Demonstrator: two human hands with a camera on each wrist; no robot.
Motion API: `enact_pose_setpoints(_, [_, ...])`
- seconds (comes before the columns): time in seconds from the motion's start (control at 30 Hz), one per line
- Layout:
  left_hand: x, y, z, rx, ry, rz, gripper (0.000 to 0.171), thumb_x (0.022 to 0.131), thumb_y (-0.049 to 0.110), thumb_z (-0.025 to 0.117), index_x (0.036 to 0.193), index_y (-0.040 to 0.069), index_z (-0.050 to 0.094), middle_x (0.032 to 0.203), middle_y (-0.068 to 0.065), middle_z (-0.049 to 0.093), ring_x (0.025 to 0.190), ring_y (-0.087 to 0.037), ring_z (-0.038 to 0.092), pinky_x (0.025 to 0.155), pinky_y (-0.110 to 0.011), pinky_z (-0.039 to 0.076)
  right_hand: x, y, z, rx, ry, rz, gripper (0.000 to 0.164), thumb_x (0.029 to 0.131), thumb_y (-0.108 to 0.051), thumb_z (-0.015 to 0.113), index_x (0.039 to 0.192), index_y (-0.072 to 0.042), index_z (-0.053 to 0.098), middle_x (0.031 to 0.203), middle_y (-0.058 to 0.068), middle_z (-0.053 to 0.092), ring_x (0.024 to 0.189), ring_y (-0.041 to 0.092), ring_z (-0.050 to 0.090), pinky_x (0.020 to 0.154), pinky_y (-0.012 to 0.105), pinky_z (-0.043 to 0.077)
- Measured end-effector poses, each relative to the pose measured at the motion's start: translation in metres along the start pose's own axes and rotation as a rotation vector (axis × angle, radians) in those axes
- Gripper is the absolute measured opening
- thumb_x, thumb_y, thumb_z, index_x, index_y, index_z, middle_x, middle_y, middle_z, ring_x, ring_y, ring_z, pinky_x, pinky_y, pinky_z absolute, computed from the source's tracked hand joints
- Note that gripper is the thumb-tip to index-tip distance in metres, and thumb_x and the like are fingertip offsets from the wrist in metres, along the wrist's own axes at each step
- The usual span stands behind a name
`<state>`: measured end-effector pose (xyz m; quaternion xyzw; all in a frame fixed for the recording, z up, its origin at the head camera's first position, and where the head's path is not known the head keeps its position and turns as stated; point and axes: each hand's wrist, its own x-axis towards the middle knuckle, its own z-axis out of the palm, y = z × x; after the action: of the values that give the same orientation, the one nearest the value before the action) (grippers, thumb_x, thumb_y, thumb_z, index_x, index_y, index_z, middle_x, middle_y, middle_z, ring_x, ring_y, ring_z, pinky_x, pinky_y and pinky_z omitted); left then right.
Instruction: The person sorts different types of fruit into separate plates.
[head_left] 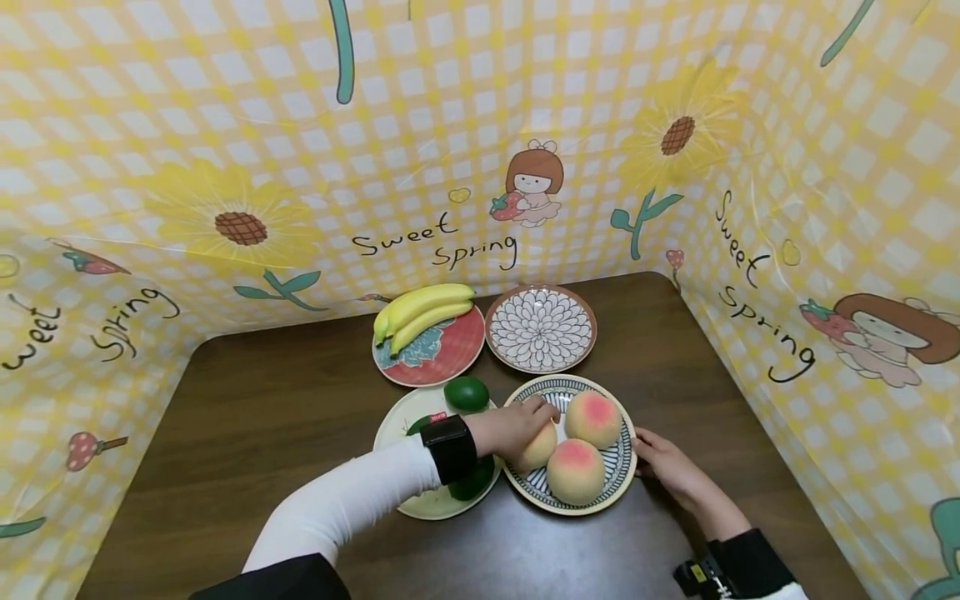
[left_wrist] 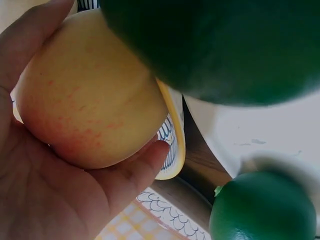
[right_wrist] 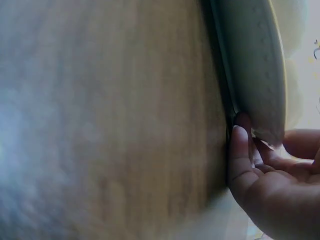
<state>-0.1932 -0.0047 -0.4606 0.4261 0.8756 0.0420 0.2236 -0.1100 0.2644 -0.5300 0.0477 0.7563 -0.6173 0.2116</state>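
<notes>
My left hand (head_left: 525, 429) grips a peach (left_wrist: 95, 95) over the left side of a patterned plate (head_left: 536, 496). In the left wrist view the thumb and fingers curl round its pale yellow, red-flecked skin. Two more peaches with pink tops, one peach (head_left: 593, 419) behind and another peach (head_left: 576, 472) in front, sit on the same plate. At that plate's right edge my right hand (head_left: 667, 467) pinches the rim, fingers beneath and thumb above, as the right wrist view shows the plate's pale underside (right_wrist: 255, 65).
A pale green plate (head_left: 427, 507) with several dark green fruits, one green fruit (head_left: 467, 394) at its back, lies partly under my left forearm. Behind are bananas (head_left: 427, 310) on a red plate (head_left: 457, 354) and a white flower-patterned plate (head_left: 542, 329). Checked cloth (head_left: 420, 125) walls the table.
</notes>
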Motion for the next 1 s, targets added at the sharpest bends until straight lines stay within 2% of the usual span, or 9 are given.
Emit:
enact_pose_setpoints(0.1, [0.0, -0.001, -0.004, -0.056, -0.023, 0.0, 0.091, 0.069, 0.018, 0.093, 0.143, 0.015, 0.039, 0.137, -0.013, 0.047, 0.117, -0.03, 0.058, 0.102, -0.033, 0.051, -0.001, -0.004, -0.007, 0.02, -0.018, 0.015, 0.057, 0.112, -0.019, 0.034, 0.152, 0.02, 0.023, 0.143, 0.039, 0.046, 0.097, -0.002, 0.058, 0.083, 0.022, 0.054])
enact_pose_setpoints(0.27, [-0.006, -0.012, -0.032, -0.306, -0.006, -0.022, 0.095, 0.078, 0.012, 0.086, 0.154, 0.009, 0.029, 0.155, -0.02, 0.038, 0.137, -0.031, 0.049, 0.117, -0.039, 0.043, 0.007, -0.024, -0.026, -0.06, 0.062, -0.002, 0.057, 0.111, -0.018, 0.034, 0.154, 0.017, 0.021, 0.143, 0.042, 0.045, 0.104, 0.01, 0.063, 0.084, 0.023, 0.055])
enact_pose_setpoints(0.43, [-0.025, -0.045, -0.082, -0.463, 0.231, -0.124, 0.084, 0.092, 0.011, 0.07, 0.16, 0.006, 0.021, 0.162, -0.023, 0.036, 0.143, -0.036, 0.048, 0.12, -0.047, 0.04, 0.037, -0.052, -0.049, -0.153, 0.082, -0.038, 0.057, 0.112, -0.022, 0.032, 0.156, 0.012, 0.021, 0.143, 0.041, 0.045, 0.118, 0.034, 0.062, 0.086, 0.029, 0.054])
enact_pose_setpoints(0.6, [-0.049, -0.107, -0.112, -0.52, 0.544, -0.298, 0.075, 0.1, 0.015, 0.061, 0.162, 0.006, 0.021, 0.157, -0.025, 0.041, 0.141, -0.041, 0.048, 0.117, -0.053, 0.042, 0.088, -0.066, -0.057, -0.23, -0.017, -0.084, 0.059, 0.112, -0.024, 0.029, 0.157, 0.013, 0.015, 0.149, 0.043, 0.037, 0.135, 0.053, 0.046, 0.099, 0.046, 0.054])
enact_pose_setpoints(0.7, [-0.058, -0.146, -0.111, -0.534, 0.634, -0.407, 0.068, 0.103, 0.016, 0.057, 0.161, 0.004, 0.024, 0.157, -0.027, 0.04, 0.146, -0.045, 0.041, 0.119, -0.056, 0.038, 0.119, -0.068, -0.057, -0.203, -0.077, -0.086, 0.062, 0.113, -0.021, 0.027, 0.158, 0.014, 0.002, 0.159, 0.043, 0.019, 0.143, 0.056, 0.036, 0.111, 0.056, 0.046])
enact_pose_setpoints(0.8, [-0.061, -0.175, -0.098, -0.535, 0.623, -0.495, 0.065, 0.104, 0.016, 0.055, 0.16, 0.001, 0.025, 0.159, -0.029, 0.037, 0.147, -0.046, 0.039, 0.12, -0.056, 0.037, 0.141, -0.069, -0.057, -0.121, -0.144, -0.04, 0.064, 0.113, -0.022, 0.022, 0.157, 0.013, -0.007, 0.163, 0.04, 0.008, 0.149, 0.054, 0.026, 0.12, 0.059, 0.036])
enact_pose_setpoints(0.87, [-0.06, -0.188, -0.088, -0.499, 0.592, -0.544, 0.065, 0.104, 0.016, 0.055, 0.16, -0.001, 0.027, 0.16, -0.03, 0.036, 0.148, -0.046, 0.039, 0.121, -0.056, 0.036, 0.151, -0.071, -0.057, -0.069, -0.178, 0.003, 0.064, 0.113, -0.024, 0.021, 0.158, 0.012, -0.006, 0.162, 0.037, 0.018, 0.151, 0.05, 0.024, 0.123, 0.06, 0.03])
enact_pose_setpoints(0.93, [-0.057, -0.198, -0.078, -0.445, 0.569, -0.587, 0.063, 0.104, 0.017, 0.056, 0.158, -0.003, 0.03, 0.16, -0.029, 0.037, 0.148, -0.045, 0.039, 0.122, -0.055, 0.035, 0.157, -0.075, -0.056, -0.057, -0.212, 0.03, 0.061, 0.113, -0.023, 0.022, 0.158, 0.013, 0.0, 0.14, 0.035, 0.042, 0.146, 0.046, 0.028, 0.124, 0.06, 0.026])
enact_pose_setpoints(1.0, [-0.053, -0.206, -0.07, -0.381, 0.558, -0.625, 0.062, 0.104, 0.017, 0.056, 0.157, -0.003, 0.033, 0.159, -0.029, 0.039, 0.148, -0.044, 0.04, 0.122, -0.054, 0.035, 0.162, -0.077, -0.052, -0.057, -0.239, 0.045, 0.055, 0.113, -0.02, 0.024, 0.155, 0.012, 0.011, 0.114, 0.02, 0.051, 0.136, 0.04, 0.034, 0.122, 0.058, 0.026])
